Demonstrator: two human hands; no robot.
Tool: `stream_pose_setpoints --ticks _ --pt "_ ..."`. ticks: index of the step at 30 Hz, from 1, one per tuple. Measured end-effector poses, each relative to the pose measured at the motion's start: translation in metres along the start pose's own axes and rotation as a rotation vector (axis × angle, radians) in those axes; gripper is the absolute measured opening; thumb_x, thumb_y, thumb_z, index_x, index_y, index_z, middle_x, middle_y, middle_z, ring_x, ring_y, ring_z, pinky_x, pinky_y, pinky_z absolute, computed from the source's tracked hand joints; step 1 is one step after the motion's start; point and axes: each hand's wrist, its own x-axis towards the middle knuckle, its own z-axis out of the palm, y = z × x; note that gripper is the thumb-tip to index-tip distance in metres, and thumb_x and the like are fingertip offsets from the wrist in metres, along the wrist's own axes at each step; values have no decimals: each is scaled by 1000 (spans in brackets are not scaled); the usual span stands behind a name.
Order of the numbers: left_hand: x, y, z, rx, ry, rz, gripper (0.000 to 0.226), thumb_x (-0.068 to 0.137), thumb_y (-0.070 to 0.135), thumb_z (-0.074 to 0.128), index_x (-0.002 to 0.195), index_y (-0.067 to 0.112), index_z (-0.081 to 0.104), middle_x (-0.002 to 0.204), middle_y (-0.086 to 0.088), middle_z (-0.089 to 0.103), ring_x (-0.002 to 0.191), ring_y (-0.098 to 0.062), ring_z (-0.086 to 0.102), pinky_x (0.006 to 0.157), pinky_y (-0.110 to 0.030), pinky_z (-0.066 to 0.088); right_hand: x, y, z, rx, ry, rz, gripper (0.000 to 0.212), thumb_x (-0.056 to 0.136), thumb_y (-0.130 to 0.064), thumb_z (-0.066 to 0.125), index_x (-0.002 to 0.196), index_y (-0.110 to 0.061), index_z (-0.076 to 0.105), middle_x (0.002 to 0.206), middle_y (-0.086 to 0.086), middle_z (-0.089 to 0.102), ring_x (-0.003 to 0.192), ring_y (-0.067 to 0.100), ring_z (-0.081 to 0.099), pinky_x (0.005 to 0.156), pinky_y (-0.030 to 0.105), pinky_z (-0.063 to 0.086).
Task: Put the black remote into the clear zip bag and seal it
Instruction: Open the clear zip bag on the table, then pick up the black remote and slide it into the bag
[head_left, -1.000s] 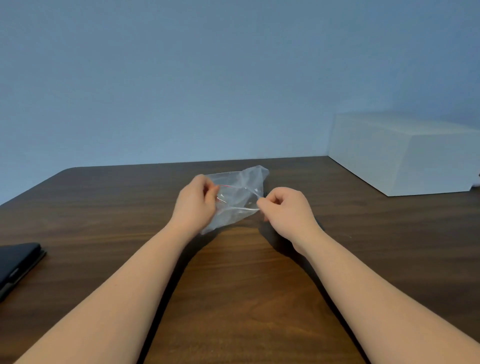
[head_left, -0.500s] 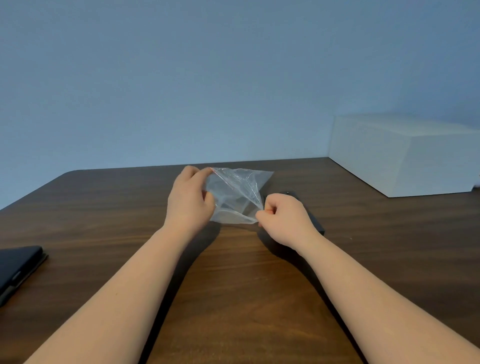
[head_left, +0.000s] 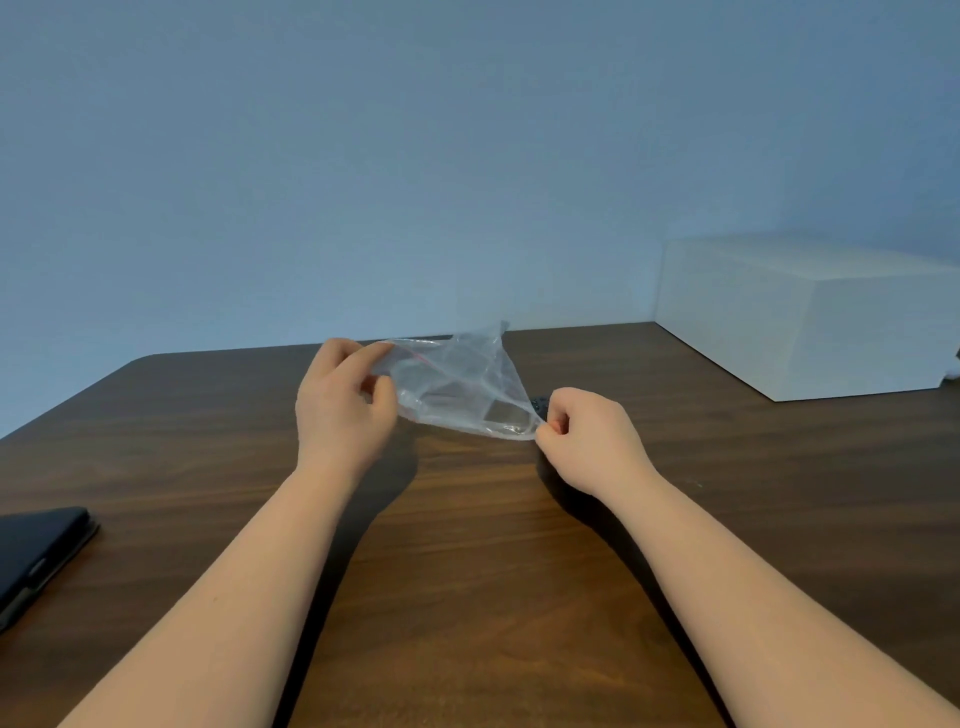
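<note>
From the head view, you held the bag (head_left: 457, 387) up off the table (head_left: 467, 545), out in front of you near the middle of the scene. Your left hand (head_left: 343, 410) pinched its left edge between thumb and fingers, close to the thin red line of the zip, and your right hand (head_left: 587, 436) was closed in a tight pinch on the near right corner. The film was stretched between the two pinches and crumpled toward the far side.

The remote (head_left: 540, 402) showed only as a dark sliver on the table just beyond your right knuckles, mostly hidden by the hand and the bag; I could not make out its full shape. It was not yet in the bag.

The bag looked very light, limp and slick, so it would sag and fold wherever you let go. I judged the best hold to be on the two lips at the zip, one per hand, pulled apart to keep the mouth open. The remote was likely rigid and heavier than the bag, with a smooth casing; you could take it across its narrow sides and slide it in end first.

A white box (head_left: 810, 322) stood at the far right, and a dark case (head_left: 36, 556) lay at the near left edge.
</note>
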Motion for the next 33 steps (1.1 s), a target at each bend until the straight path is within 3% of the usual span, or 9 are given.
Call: stream_pose_setpoints --ticks 5,9,13,15,19,23,28,31,33 --pt "-4 3 0 -9 -190 104 33 77 -3 55 104 10 68 90 1 58 72 -12 53 66 -11 36 -1 4 -14 -195 0 63 29 89 -50 51 89 -22 56 86 -2 63 79 19 57 63 33 49" --pt "-10 6 5 6 -449 189 31 79 9 50 105 14 67 87 -1 60 75 -15 53 71 -29 45 -4 9 -15 -387 -110 90 44 86 -54 53 118 -24 55 119 5 58 109 27 54 83 39 50" --pt "-13 8 10 23 -642 209 34 73 21 41 93 19 69 79 5 55 70 -10 52 67 -30 46 -9 4 -13 -369 -184 34 57 81 -64 52 126 -29 51 125 2 58 116 25 50 88 40 48" --pt "-12 8 12 33 -660 194 31 71 21 40 85 17 68 77 6 53 67 -7 49 65 -28 41 -10 2 -13 -398 -216 28 57 80 -64 52 127 -32 49 126 0 59 117 26 48 87 40 47" --pt "-11 5 12 32 -584 178 15 77 13 45 82 16 58 73 7 50 66 -12 48 61 -27 37 -12 -1 -9 -414 -214 61 46 84 -42 53 127 -29 44 121 5 60 110 30 50 77 37 45" --pt "-12 4 15 -1 -536 133 15 86 9 52 91 21 45 83 0 58 67 -11 51 63 -27 43 -9 -3 -10 -331 -52 93 36 81 -31 58 115 -19 52 99 4 62 84 26 54 63 32 43" --pt "-14 4 18 24 -473 117 24 88 11 55 111 16 57 87 1 62 80 -18 56 77 -31 47 -6 0 -18 -206 174 67 14 84 -28 59 90 -16 58 82 1 63 70 20 55 52 27 41" --pt "-12 2 17 71 -448 149 24 88 9 54 110 12 63 94 -3 66 88 -20 59 79 -27 44 -8 -2 -29 11 416 10 15 86 -25 59 98 -17 63 86 -1 65 73 16 52 53 20 34" --pt "-12 1 18 89 -490 172 24 87 7 53 107 12 65 96 -4 66 88 -21 59 80 -32 49 -12 -8 -37 233 498 -40 23 86 -23 62 109 -19 65 91 -10 63 81 6 51 64 15 39"
